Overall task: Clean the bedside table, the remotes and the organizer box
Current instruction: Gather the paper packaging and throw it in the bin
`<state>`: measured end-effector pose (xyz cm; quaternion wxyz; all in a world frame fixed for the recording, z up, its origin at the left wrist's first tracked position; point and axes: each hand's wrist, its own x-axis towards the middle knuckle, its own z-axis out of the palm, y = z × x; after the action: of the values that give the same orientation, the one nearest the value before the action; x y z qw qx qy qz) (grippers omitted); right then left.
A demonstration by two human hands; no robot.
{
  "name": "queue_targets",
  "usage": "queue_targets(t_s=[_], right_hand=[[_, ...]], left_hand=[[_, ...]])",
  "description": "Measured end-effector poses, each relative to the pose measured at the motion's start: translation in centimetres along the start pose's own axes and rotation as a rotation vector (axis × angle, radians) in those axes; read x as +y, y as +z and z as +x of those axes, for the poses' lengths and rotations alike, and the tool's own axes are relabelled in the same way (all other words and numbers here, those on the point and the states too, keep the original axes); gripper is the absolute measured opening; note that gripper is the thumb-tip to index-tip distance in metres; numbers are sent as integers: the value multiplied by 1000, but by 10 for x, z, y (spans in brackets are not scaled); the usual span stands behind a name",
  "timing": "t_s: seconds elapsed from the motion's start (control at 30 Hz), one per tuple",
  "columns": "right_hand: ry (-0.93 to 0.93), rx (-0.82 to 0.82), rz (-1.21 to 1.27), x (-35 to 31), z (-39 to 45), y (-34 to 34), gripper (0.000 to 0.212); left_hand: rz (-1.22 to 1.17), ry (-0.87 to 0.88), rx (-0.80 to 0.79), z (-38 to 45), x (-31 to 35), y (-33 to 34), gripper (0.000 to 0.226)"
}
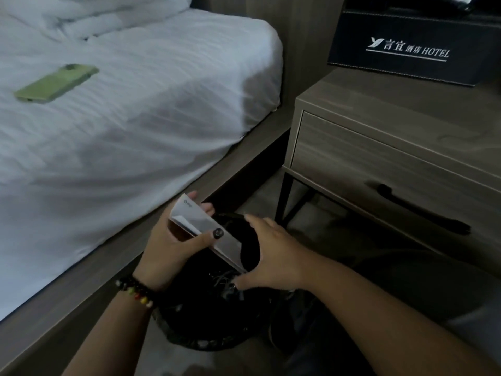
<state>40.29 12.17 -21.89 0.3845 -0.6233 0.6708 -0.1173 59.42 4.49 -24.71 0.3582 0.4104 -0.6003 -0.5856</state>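
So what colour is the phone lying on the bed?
The phone is light green, seen in the head view.

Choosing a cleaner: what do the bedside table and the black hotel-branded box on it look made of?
Grey-brown bedside table: apparently wood-grain laminate, matte, with streaked grain and a black handle. Black hotel-branded box: likely faux leather, with a stitched-looking edge and silver print.
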Motion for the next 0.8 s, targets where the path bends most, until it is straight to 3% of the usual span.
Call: queue_targets(t_s=[0.13, 0.33, 0.53, 0.8], right_hand=[[25, -22, -171, 9, -5, -1, 118], [-9, 87, -166, 11, -15, -4, 92], [-90, 408, 19, 1, -46, -37, 73], [-155, 880, 19, 3, -135, -122, 58]], left_hand=[[383, -186, -15, 2, -60, -3, 93], [418, -371, 21, 0, -103, 7, 107], [271, -111, 104, 13, -35, 33, 58], [66, 452, -31, 35, 136, 131, 15]])
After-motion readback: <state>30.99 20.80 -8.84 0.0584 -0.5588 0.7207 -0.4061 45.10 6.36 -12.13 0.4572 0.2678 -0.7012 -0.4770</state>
